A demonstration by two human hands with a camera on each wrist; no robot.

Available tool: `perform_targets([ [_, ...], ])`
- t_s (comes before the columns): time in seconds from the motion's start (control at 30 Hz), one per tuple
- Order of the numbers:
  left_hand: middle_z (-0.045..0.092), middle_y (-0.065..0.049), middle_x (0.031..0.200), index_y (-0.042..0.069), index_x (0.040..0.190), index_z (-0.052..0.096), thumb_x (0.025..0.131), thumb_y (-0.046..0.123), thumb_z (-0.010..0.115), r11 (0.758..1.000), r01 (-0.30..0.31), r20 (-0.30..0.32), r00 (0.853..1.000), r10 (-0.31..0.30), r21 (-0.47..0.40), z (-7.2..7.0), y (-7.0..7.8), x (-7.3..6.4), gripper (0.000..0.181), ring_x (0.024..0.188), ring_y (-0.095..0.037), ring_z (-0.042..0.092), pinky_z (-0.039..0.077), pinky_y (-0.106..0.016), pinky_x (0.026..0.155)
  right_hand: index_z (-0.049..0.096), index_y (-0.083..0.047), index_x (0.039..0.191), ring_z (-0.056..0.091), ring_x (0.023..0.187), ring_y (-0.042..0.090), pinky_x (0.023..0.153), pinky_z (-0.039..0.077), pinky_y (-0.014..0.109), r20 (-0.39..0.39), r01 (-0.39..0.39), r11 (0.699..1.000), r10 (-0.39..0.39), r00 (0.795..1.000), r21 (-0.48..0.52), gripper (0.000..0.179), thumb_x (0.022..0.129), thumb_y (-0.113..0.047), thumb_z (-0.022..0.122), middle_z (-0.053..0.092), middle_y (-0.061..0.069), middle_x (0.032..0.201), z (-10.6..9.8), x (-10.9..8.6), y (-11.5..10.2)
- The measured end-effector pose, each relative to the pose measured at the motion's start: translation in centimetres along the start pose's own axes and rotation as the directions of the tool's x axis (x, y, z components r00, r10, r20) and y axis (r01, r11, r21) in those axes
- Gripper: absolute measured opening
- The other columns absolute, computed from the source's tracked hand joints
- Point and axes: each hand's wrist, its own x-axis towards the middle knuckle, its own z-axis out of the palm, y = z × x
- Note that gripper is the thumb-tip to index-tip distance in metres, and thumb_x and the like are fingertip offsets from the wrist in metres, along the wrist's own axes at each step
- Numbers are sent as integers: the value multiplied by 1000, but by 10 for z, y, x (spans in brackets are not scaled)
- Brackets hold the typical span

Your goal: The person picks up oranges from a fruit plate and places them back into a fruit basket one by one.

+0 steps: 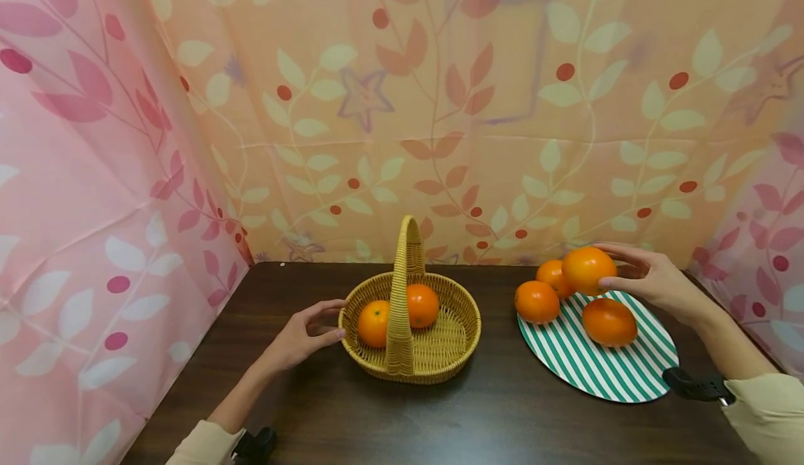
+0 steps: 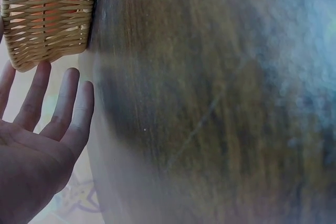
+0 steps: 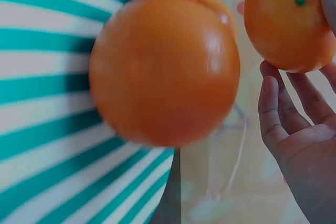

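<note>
In the head view my right hand [image 1: 653, 280] holds an orange [image 1: 589, 270] between thumb and fingers, raised over a green-and-white striped round mat [image 1: 584, 364]. Three more oranges are by it: one nearer me [image 1: 609, 322], one at the left rim [image 1: 537, 302], one behind, partly hidden [image 1: 554, 278]. The right wrist view shows the held orange [image 3: 291, 22] with a green stem spot. My left hand [image 1: 306, 336] touches the left rim of a yellow wicker basket [image 1: 442, 353], its fingers extended. Two oranges [image 1: 375, 324] lie inside, partly behind the handle.
The dark wooden table [image 1: 440, 423] carries the basket in the middle and the mat at the right. A floral curtain [image 1: 440, 116] stands along the table's back edge, with a pink one [image 1: 82, 193] at the left. The basket's tall handle [image 1: 402, 290] arches over its opening.
</note>
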Motion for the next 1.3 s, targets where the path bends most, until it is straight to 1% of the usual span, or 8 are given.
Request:
perform_targets([
  [0.23, 51, -29, 141, 1, 146, 51, 97, 10, 71, 1000, 7, -3, 1000, -7, 8, 0, -1, -1, 54, 107, -36, 68, 56, -35, 88, 53, -9, 147, 65, 112, 16, 87, 54, 25, 19, 31, 997, -32, 999, 77, 54, 96, 0, 69, 60, 6, 136, 16, 14, -8],
  [0.43, 52, -28, 140, 4, 146, 52, 97, 12, 71, 1000, 23, -11, 1000, -23, 19, -1, 0, -2, 53, 106, -30, 69, 57, -34, 87, 52, -4, 147, 65, 111, 17, 86, 56, 28, 41, 64, 991, -69, 997, 117, 54, 96, 1, 68, 60, 5, 135, 28, 22, -11],
  [0.57, 51, -29, 141, 3, 146, 51, 98, 12, 71, 1000, 20, -5, 1000, -20, 13, 0, 1, -2, 53, 107, -33, 69, 57, -35, 87, 49, -4, 150, 65, 111, 17, 87, 55, 28, 69, 65, 989, -75, 995, 131, 55, 98, -3, 68, 59, 8, 137, 37, 27, -15],
  [0.73, 51, -29, 141, 2, 146, 51, 98, 11, 70, 1000, 16, -1, 1000, -16, 11, 0, 1, -2, 53, 107, -35, 68, 57, -35, 87, 52, -6, 148, 64, 113, 20, 88, 55, 29, 58, 68, 985, -78, 995, 161, 55, 96, -2, 70, 59, 12, 137, 54, 35, -24],
  [0.83, 51, -29, 141, 2, 146, 51, 98, 11, 70, 1000, 17, -4, 1000, -17, 13, 0, 1, -3, 53, 107, -35, 68, 57, -35, 87, 53, -7, 146, 63, 115, 22, 89, 55, 31, 65, 75, 977, -89, 994, 200, 55, 95, -2, 71, 60, 12, 137, 66, 42, -29],
  [0.97, 51, -29, 141, 2, 146, 51, 98, 11, 71, 1000, 17, -7, 1000, -17, 10, -1, 2, -3, 53, 108, -36, 68, 57, -35, 86, 51, -5, 148, 61, 116, 26, 90, 55, 35, 93, 86, 956, -117, 989, 282, 56, 96, 0, 70, 58, 13, 138, 82, 51, -34],
  [1.17, 50, -30, 141, 1, 146, 50, 98, 11, 71, 1000, 14, -3, 1000, -14, 2, 0, 2, -2, 53, 108, -37, 68, 57, -35, 86, 52, -3, 147, 61, 117, 25, 93, 53, 31, 70, 140, 932, -173, 982, 336, 58, 93, 1, 73, 57, 14, 139, 109, 59, -41],
  [1.3, 50, -30, 141, 0, 146, 50, 98, 9, 70, 1000, 4, -1, 1000, -4, -3, 0, 2, -1, 53, 108, -37, 68, 57, -35, 86, 51, -1, 146, 63, 115, 26, 92, 54, 34, 78, 172, 915, -214, 974, 365, 61, 91, 4, 74, 57, 16, 139, 126, 58, -46],
])
